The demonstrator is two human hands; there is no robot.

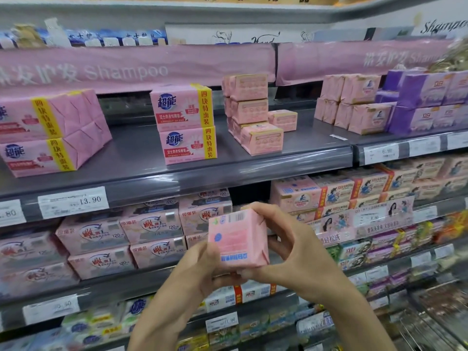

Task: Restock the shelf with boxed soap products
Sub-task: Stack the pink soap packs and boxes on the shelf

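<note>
Left hand (pixel 200 269) and right hand (pixel 293 252) clasp 1 glossy pink squarish soap box (pixel 236 239); I see the smooth grey shelf (pixel 141 160) edge above.

**Retail shop: the soap and hair-care aisle of a supermarket.**

Tiered grey metal shelving (pixel 131 153) carries stacked pink paper-wrapped soap multipacks (pixel 187 125) and purple boxed soap packs (pixel 425 102), faced outward in rows. White printed price labels (pixel 73 202), reading 13.90 and 6.90, sit in clear strips along the shelf edges. A pink category banner (pixel 136 69) printed "Shampoo" runs above the upper shelf. The lower tiers hold further rows of packaged pink soap bars (pixel 152 229).
</note>
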